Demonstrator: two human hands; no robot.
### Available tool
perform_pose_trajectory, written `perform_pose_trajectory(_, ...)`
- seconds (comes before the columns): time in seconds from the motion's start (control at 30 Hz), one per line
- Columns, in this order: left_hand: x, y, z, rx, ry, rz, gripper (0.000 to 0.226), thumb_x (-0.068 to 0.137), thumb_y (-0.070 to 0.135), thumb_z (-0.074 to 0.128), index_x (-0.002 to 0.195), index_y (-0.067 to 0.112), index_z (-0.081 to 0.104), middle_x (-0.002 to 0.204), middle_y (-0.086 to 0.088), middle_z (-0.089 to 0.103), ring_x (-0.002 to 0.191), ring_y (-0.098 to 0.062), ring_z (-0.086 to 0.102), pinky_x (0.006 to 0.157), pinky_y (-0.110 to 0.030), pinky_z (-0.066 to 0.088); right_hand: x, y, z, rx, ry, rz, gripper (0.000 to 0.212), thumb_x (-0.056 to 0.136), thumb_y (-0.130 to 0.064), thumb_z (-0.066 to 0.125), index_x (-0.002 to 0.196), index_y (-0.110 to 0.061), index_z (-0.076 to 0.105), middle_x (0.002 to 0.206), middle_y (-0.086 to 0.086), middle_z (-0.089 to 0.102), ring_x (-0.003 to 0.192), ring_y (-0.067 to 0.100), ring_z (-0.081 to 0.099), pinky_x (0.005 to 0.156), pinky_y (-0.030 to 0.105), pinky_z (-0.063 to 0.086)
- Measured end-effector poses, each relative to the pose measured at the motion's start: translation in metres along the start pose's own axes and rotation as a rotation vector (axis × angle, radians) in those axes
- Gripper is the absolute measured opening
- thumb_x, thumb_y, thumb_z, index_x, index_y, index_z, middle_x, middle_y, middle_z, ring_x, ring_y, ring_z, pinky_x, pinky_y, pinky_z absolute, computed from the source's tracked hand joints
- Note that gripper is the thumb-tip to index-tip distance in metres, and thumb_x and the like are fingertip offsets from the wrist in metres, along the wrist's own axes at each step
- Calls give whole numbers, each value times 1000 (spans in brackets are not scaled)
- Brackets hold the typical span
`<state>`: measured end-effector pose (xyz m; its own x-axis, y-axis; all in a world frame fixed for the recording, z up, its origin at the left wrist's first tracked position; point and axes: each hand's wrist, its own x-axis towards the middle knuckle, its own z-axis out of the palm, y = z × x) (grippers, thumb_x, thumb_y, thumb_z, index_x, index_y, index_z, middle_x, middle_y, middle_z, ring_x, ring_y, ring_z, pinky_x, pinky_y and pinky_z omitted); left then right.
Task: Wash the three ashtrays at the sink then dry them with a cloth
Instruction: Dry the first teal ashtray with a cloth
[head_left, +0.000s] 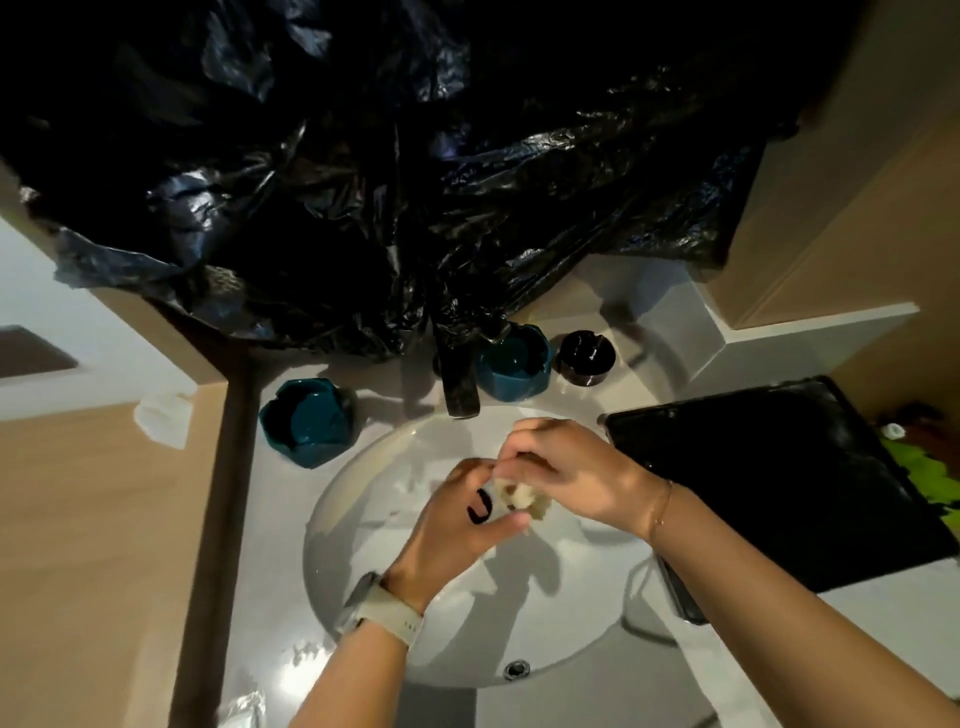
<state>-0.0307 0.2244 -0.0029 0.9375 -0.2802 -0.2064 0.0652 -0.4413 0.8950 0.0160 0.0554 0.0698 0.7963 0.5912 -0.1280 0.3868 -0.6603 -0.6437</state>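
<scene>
Both hands, left hand and right hand, pinch a pale sponge over the open sink; three ashtrays line its far rim

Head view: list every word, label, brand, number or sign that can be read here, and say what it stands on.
None can be read.
The pale-strapped wristwatch on the left wrist turns its face away.
The two teal faceted ashtrays, the round black ashtray, the black tap and the flat black tray show no lettering.

dim warm light | glare on black plastic | wide-angle edge bending | soft focus
</scene>
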Motion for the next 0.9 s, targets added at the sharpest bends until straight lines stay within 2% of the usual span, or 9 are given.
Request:
perform_pose_trajectory(0.13, -5, -2, -14, -189, 18, -75, 19, 89, 21, 73, 89, 4, 63, 76, -1, 63, 62, -2, 52, 64, -16, 42, -10, 0, -9, 87, 166, -17, 14, 94, -21, 60, 86, -11, 66, 79, -16, 50, 77, -1, 50, 75, 11, 36)
perform_pose_trajectory(0.2, -9, 3, -30, -282, 16, -66, 19, 89, 19, 72, 89, 2, 63, 75, -4, 67, 67, -7, 60, 66, -16, 46, -21, 7, -8, 162, 184, 40, 10, 91, -24, 66, 94, -14, 65, 79, -14, 51, 74, 0, 50, 72, 13, 37)
perform_pose_trajectory(0.33, -9, 14, -46, -429, -43, -51, 24, 86, 18, 72, 98, 0, 61, 90, -20, 70, 83, -28, 67, 76, -33, 53, -32, 4, 26, 393, -70, 260, 62, 77, -26, 81, 130, -21, 52, 117, -10, 57, 105, 0, 55, 87, 10, 39)
perform_pose_trajectory(0.43, -8, 19, -44, -458, -96, -23, 24, 82, 15, 68, 100, 2, 60, 102, -22, 71, 101, -39, 66, 96, -57, 49, -25, -4, 63, 591, 23, 310, 39, 76, -7, 79, 112, -6, 63, 110, -1, 57, 99, 0, 59, 80, 8, 45)
perform_pose_trajectory(0.53, -13, 18, -47, -540, -97, -29, 26, 83, 10, 67, 101, -6, 58, 101, -25, 71, 101, -43, 65, 96, -56, 48, -12, -7, 82, 755, 159, 452, 40, 82, -9, 74, 115, -5, 53, 103, 7, 56, 85, -1, 62, 68, 10, 45)
perform_pose_trajectory(0.6, -18, 12, -56, -584, -44, -31, 31, 81, 19, 74, 102, 0, 62, 103, -23, 71, 101, -44, 65, 95, -56, 48, -6, -2, 90, 912, 201, 483, 43, 83, -13, 68, 120, 2, 50, 105, 26, 61, 92, 20, 66, 69, 22, 47)
perform_pose_trajectory(0.67, -20, -3, -62, -547, 46, -82, 25, 81, 19, 78, 102, 10, 66, 103, -13, 74, 102, -35, 67, 98, -49, 50, -3, 2, 94, 1089, 240, 502, 38, 77, -10, 60, 113, 2, 53, 102, 27, 62, 98, 40, 62, 76, 36, 43)
perform_pose_trajectory(0.77, -26, -33, -58, -432, 57, -198, 17, 90, 6, 67, 106, 9, 65, 102, -6, 73, 97, -21, 67, 85, -28, 51, 2, -4, 98, 1327, 372, 524, 26, 83, 6, 49, 104, -6, 58, 101, 11, 67, 100, 30, 57, 83, 35, 42)
perform_pose_trajectory(0.9, -31, -49, -33, -945, -107, -431, 27, 104, 24, 45, 125, 24, 63, 133, -13, 62, 117, -32, 63, 92, -48, 53, 7, -17, 107, 1334, 443, 483, 48, 72, -10, 50, 119, -1, 56, 98, 4, 71, 100, 22, 62, 89, 34, 46)
